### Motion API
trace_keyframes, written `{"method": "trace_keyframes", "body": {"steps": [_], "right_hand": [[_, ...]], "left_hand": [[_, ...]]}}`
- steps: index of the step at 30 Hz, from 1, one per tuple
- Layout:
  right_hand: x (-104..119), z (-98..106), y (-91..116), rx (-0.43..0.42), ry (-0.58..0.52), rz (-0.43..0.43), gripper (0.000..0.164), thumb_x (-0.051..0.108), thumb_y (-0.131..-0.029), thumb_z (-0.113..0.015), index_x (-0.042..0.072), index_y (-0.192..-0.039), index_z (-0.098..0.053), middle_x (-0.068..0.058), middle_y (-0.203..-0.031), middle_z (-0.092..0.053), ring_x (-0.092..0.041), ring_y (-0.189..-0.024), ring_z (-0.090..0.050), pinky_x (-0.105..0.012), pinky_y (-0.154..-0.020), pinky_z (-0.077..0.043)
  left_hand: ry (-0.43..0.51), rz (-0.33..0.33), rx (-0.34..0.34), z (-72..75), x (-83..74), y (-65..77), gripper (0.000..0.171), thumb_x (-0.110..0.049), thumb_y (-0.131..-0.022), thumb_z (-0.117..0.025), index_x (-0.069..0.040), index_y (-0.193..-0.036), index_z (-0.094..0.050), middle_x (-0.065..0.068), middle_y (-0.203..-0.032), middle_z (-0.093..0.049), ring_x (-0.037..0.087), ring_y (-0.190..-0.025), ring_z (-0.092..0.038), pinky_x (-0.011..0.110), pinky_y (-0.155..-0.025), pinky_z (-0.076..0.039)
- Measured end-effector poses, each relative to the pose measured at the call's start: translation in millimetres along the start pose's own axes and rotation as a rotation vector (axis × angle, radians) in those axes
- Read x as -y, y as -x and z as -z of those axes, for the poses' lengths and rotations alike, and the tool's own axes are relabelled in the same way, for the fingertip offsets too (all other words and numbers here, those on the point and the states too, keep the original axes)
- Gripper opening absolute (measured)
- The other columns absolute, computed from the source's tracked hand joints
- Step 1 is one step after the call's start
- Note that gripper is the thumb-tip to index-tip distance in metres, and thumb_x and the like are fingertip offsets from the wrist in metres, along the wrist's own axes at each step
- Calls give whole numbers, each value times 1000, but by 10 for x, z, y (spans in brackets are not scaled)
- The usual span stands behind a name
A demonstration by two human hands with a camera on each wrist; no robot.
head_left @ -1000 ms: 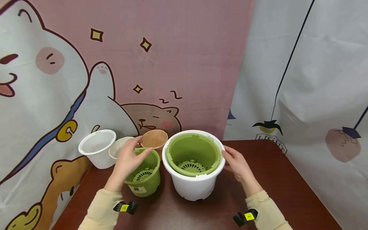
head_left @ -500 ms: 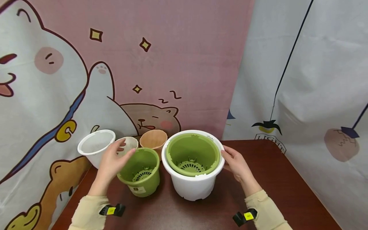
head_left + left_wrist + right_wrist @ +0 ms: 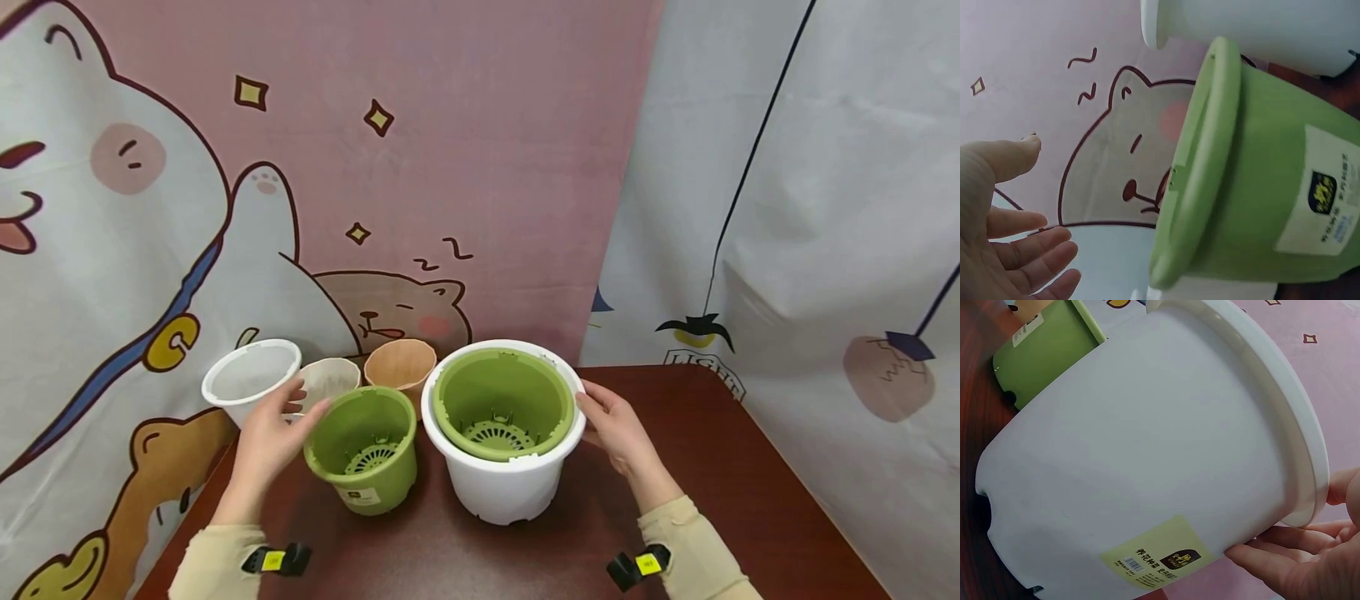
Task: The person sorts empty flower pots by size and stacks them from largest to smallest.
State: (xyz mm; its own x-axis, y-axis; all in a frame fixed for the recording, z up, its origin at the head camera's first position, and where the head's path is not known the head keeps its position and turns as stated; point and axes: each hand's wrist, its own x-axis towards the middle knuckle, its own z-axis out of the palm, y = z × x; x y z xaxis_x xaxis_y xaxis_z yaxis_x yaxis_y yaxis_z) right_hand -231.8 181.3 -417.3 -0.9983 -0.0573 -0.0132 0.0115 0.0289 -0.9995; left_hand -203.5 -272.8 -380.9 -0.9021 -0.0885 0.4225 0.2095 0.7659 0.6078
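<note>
A large white flowerpot [image 3: 504, 493] stands on the table with a green flowerpot [image 3: 504, 379] nested inside it. My right hand [image 3: 618, 433] holds its right side, thumb at the rim and fingers under the lip, as the right wrist view shows. Left of it stands another green flowerpot [image 3: 386, 482] with a slotted bottom and a label on its front. Just left of that pot's rim is my left hand [image 3: 264, 446], thumb and fingers spread with nothing between them. The left wrist view shows a gap between this hand [image 3: 1019, 225] and the green pot [image 3: 1272, 169].
Behind the single green pot stand a cream pot [image 3: 334, 377] and an orange-brown pot [image 3: 401, 364]. A white pot [image 3: 251, 372] is at the back left, partly behind my left hand. The brown table [image 3: 697, 467] reaches back to a printed cloth [image 3: 525, 167].
My left hand has moved left and down, away from over the single green pot to beside its rim. The right hand stays at the white pot.
</note>
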Motion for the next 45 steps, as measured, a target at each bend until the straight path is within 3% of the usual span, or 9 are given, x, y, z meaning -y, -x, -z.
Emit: {"method": "trace_keyframes", "body": {"steps": [8, 18, 25, 31, 39, 45], "right_hand": [[-9, -3, 5, -3, 10, 7, 49, 18, -106, -46, -8, -147, -36, -31, -140, -47, -15, -94, -66, -38, -83, -58], [-12, 2, 8, 2, 15, 9, 50, 19, -107, -45, -7, -148, -36, -31, -141, -46, -16, -95, -66, -38, -83, -58], [-7, -2, 10, 6, 16, 10, 50, 19, -107, -46, -7, -148, -36, -30, -141, -46, -15, -95, -66, -39, -84, -57], [-3, -2, 5, 3, 12, 7, 49, 18, -107, -45, -6, -148, -37, -30, -140, -46, -14, -95, -66, -41, -85, -57], [4, -4, 5, -4, 10, 3, 48, 17, -107, -45, -6, -148, -37, -30, -140, -46, -15, -94, -66, -40, -85, -57], [0, -3, 8, 0, 9, 6, 48, 17, -107, -45, -7, -148, -36, -31, -140, -46, -15, -95, -66, -38, -84, -57]], "left_hand": [[-7, 137, 109, 40, 169, 63, 66, -37, -95, -65, 11, -136, -48, 34, -123, -59, 47, -110, -61, 56, -90, -51], [-17, 203, 237, 8, 330, 61, 68, -36, -97, -61, 18, -135, -45, 32, -121, -62, 46, -112, -60, 54, -93, -50], [155, 339, 296, -39, 381, 58, 70, -34, -98, -62, 19, -137, -39, 39, -128, -52, 39, -97, -67, 40, -75, -60], [263, 440, 323, -87, 421, 56, 67, -32, -99, -60, 18, -137, -39, 41, -135, -44, 35, -103, -64, 36, -74, -60], [389, 511, 359, -143, 487, 29, 61, -26, -100, -59, 19, -136, -37, 31, -110, -62, 28, -87, -70, 40, -70, -61], [429, 507, 387, -196, 497, 39, 53, -20, -101, -56, 20, -133, -41, 25, -99, -66, 27, -80, -70, 42, -68, -61]]}}
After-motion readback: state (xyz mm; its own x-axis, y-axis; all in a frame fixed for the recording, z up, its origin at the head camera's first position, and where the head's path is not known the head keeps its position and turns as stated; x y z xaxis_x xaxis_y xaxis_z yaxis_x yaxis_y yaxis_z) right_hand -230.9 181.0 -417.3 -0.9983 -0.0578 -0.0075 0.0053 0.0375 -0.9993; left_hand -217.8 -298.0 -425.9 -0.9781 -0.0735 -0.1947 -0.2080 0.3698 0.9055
